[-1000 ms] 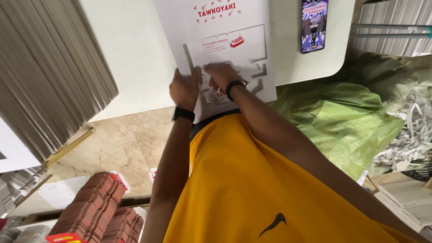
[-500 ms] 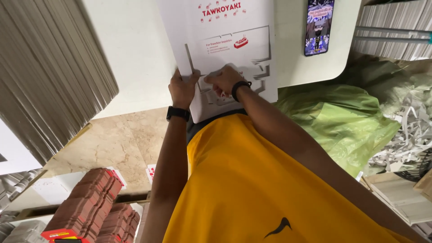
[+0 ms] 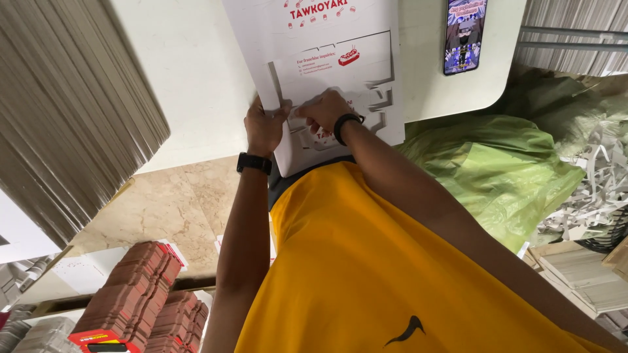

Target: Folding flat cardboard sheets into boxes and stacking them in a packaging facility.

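A flat die-cut white carton sheet (image 3: 327,59) lies on the white bench (image 3: 190,72), its near edge overhanging. The left hand (image 3: 263,127) pinches that edge shut-fingered; the right hand (image 3: 325,111) is curled on a cut flap beside it. The sheet looks light, thin and easily creased, best gripped along its edges. A phone (image 3: 464,36) lies right of the sheet

Top edge cuts off the white die-cut sheet (image 3: 327,59) (and phone (image 3: 464,36)).
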